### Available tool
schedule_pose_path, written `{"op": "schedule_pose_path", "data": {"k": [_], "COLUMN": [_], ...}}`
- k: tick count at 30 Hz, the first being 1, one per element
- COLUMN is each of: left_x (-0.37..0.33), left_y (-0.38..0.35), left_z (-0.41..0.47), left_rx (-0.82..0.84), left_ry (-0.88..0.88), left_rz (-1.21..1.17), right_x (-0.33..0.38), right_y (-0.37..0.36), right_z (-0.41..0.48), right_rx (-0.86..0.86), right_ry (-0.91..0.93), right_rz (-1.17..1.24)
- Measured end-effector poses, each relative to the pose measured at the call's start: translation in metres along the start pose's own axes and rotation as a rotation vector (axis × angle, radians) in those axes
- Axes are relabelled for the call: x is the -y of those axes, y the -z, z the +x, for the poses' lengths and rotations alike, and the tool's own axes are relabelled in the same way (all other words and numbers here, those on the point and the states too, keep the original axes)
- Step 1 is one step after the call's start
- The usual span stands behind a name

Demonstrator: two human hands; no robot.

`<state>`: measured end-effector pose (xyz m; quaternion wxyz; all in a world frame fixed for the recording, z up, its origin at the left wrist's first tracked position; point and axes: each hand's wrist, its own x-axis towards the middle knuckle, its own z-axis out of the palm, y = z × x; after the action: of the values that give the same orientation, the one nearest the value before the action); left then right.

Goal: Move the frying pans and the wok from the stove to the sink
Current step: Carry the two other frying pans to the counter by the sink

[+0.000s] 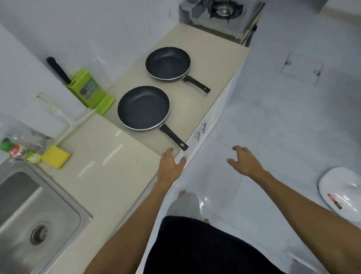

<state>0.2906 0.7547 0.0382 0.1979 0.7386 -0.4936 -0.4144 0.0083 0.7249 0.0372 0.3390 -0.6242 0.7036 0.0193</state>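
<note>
Two dark non-stick frying pans rest on the beige counter [106, 165]. The nearer pan [143, 107] points its black handle toward me, ending by the counter's front edge. The farther pan [167, 64] lies beyond it, handle to the right. No wok is in view. My left hand [171, 165] hovers open over the counter edge, just short of the nearer pan's handle tip. Over the floor, my right hand [245, 160] is open and holds nothing. The steel sink [60, 206] is at the lower left, its basin bare. A gas stove [221, 12] stands at the far end.
A green knife block [90, 92] with a black-handled knife stands against the wall. A yellow sponge [56, 156], a bottle [21, 153] and a white-green utensil [56, 113] lie near the sink. A white stool [347, 193] is on the tiled floor at right.
</note>
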Motion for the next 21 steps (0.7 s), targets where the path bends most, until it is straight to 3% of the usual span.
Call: {"op": "schedule_pose_path", "data": {"k": [7,21], "left_x": [-0.024,-0.034], "left_y": [-0.018,-0.051], "left_z": [0.079,0.165], "left_rx": [-0.097,-0.227], "left_ry": [0.183,0.612], "left_rz": [-0.128,-0.412], "right_x": [0.026,0.064], "right_y": [0.043,0.113], "right_z": [0.119,0.31], "right_rx": [0.081,0.052], "right_ry": [0.134,0.369], "right_rz": [-0.06,-0.086]}}
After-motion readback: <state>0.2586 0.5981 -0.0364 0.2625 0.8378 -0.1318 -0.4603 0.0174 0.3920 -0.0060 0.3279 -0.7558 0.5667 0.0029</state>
